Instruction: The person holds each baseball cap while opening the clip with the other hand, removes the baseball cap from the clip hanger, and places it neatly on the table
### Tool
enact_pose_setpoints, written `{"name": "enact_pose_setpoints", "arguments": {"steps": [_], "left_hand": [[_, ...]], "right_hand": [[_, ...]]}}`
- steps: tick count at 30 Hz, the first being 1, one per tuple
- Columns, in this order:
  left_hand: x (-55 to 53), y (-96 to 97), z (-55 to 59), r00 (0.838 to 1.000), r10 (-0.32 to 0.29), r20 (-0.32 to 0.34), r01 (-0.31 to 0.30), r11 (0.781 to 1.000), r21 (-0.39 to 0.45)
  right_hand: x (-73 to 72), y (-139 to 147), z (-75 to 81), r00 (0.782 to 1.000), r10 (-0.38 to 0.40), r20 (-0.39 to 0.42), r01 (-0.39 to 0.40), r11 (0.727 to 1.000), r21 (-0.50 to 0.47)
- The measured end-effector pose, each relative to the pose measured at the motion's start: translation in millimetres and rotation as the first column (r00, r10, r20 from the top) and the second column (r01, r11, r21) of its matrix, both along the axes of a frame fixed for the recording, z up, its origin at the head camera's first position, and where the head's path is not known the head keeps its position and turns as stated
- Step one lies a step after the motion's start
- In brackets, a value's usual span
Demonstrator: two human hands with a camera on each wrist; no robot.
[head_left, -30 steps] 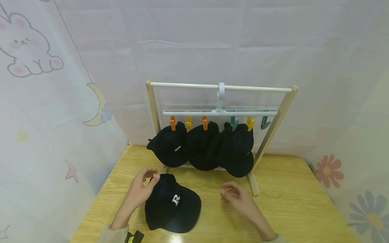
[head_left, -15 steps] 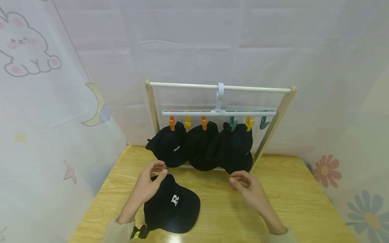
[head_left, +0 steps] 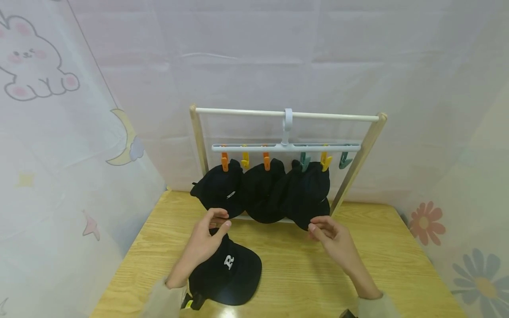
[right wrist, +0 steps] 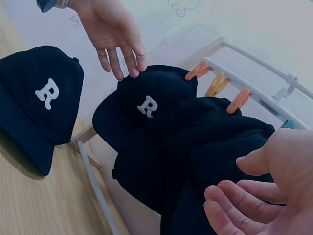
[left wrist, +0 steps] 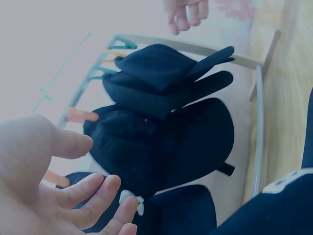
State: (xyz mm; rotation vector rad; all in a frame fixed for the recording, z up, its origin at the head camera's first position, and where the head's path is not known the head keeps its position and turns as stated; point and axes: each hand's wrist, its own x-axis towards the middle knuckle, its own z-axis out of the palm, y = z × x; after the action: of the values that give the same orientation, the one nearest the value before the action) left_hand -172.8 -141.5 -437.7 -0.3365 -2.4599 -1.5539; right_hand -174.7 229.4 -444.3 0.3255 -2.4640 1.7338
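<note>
Pale sheets [head_left: 254, 57] wall in a wooden table [head_left: 397, 247], its far edge running behind a rack [head_left: 369, 141] of hanging caps [head_left: 262, 198]. One black cap [head_left: 223, 274] lies toward the left edge, below the left hand [head_left: 206, 240]; a broad stretch of wood separates its brim [head_left: 246, 280] from the right hand [head_left: 337, 243], near the rightmost hanging cap [head_left: 312, 192]. Both hands are unladen, fingers loosely bent.

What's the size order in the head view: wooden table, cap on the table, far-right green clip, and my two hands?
Largest to smallest:
1. Wooden table
2. Cap on the table
3. Left hand and right hand, too alike to rank
4. Far-right green clip
</note>
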Motion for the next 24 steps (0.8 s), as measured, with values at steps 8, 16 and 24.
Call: {"name": "enact_pose_setpoints", "arguments": {"steps": [8, 16, 24], "left_hand": [[-5.3, 14.1, 4.9, 0.997, -0.069, -0.038, 0.070, 0.997, 0.031], [-10.3, 24.7, 13.2, 0.992, -0.091, -0.085, 0.092, 0.996, 0.018], [-12.8, 35.6, 23.0, 0.988, -0.136, -0.067, 0.139, 0.989, 0.040]], "right_hand": [[-3.9, 8.5, 12.6, 0.999, -0.020, -0.048, 0.020, 1.000, 0.005], [-8.3, 15.3, 30.2, 0.995, -0.034, -0.093, 0.036, 0.999, 0.018], [-14.6, 21.3, 45.9, 0.986, -0.053, -0.159, 0.055, 0.998, 0.010]]}}
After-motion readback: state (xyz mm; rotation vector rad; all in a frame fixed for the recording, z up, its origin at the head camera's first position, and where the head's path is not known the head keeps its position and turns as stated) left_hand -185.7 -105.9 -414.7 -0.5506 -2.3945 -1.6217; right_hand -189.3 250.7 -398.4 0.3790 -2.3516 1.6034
